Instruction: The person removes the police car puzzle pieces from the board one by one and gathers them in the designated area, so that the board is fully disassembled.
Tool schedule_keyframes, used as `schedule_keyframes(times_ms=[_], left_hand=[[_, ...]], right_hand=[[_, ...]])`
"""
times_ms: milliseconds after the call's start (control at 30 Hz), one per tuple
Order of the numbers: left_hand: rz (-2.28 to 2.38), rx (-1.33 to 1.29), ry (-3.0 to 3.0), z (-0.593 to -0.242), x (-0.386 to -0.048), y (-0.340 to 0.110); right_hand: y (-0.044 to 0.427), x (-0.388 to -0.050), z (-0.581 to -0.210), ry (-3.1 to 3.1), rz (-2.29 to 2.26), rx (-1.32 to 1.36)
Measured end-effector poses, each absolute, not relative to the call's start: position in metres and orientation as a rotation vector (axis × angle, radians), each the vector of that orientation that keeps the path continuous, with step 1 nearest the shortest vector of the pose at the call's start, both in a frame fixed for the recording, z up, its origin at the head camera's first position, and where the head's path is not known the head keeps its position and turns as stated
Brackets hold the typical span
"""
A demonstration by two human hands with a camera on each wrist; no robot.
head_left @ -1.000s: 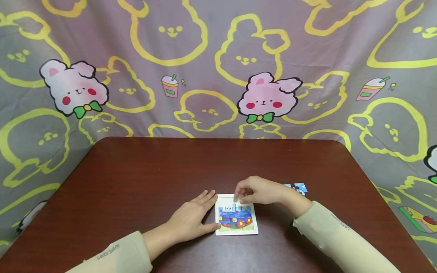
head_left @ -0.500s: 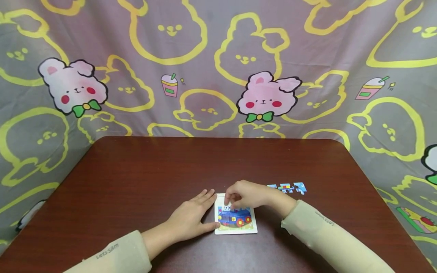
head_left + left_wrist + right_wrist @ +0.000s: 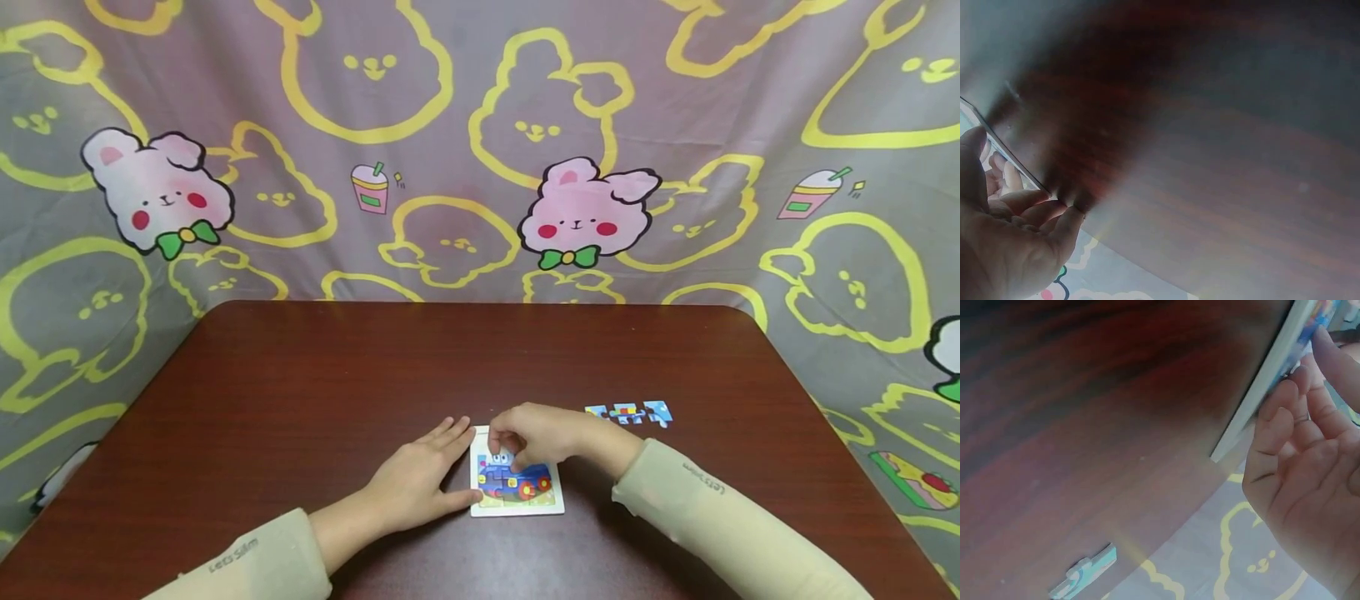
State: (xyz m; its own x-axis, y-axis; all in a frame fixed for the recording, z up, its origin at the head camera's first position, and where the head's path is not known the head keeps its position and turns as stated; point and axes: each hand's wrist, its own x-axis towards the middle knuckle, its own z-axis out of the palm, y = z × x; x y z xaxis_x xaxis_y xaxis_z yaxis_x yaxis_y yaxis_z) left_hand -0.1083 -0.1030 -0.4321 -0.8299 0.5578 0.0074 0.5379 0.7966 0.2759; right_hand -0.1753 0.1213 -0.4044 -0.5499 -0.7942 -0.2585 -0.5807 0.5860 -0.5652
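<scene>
A jigsaw puzzle (image 3: pixel 517 485) of a blue train with eyes lies in a white tray (image 3: pixel 525 512) on the table. My left hand (image 3: pixel 416 485) lies flat at the tray's left edge, its thumb and fingertips touching it. Over the upper part of the puzzle is my right hand (image 3: pixel 536 433), with bent fingers. Its thumb reaches the picture beside the eyes. In the right wrist view, the right thumb (image 3: pixel 1338 362) meets the picture while the other fingers curl near the tray's side. Whether a puzzle piece is pinched there is hidden.
Loose light-blue puzzle pieces (image 3: pixel 628 412) lie beyond the right forearm, one partly covered by it. The brown table (image 3: pixel 375 367) has a patterned curtain (image 3: pixel 450 167) behind and at its sides.
My right hand has shifted left across the top of the puzzle and slightly nearer, uncovering more of the loose pieces. The left hand holds its place.
</scene>
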Motion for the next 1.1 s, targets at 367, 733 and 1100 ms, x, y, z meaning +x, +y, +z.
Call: schedule_keyframes(times_ms=[367,733,1100], left_hand=[[0.407,0.897,2.914,-0.4344,-0.1084,-0.1005],[0.422,0.885,2.918,-0.4312,-0.1090,-0.1026],[0.440,0.886,2.915,-0.4333,-0.1075,-0.1037]], right_hand=[[0.1213,-0.1737,-0.4050,2.313,-0.578,-1.053],[0.1149,-0.1758,-0.4026,2.303,-0.575,-0.998],[0.1131,-0.1769,-0.4019,2.270,-0.589,-0.982]])
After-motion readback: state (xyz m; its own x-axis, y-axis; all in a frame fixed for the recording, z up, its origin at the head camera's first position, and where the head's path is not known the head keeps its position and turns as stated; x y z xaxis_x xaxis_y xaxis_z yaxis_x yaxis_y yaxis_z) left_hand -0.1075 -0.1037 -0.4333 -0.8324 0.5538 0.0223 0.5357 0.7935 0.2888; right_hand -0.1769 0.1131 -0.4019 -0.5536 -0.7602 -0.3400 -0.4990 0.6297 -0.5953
